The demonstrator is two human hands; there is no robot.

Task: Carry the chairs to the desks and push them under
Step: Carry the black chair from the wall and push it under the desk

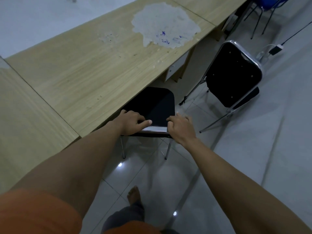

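Observation:
A black padded chair [155,105] with chrome legs stands partly under the long wooden desk [87,70]; the front of its seat is hidden below the desktop. My left hand [133,122] grips the left end of the chair's chrome top rail. My right hand [180,127] grips the right end of the same rail. A second black chair [234,73] with a chrome frame stands to the right, out on the floor, its front legs near the desk's edge.
The desktop has a large patch of peeled laminate [165,24]. A blue chair [268,4] stands at the far right. A power adapter and cables [275,49] lie on the grey tiled floor. My bare foot [134,195] is behind the chair.

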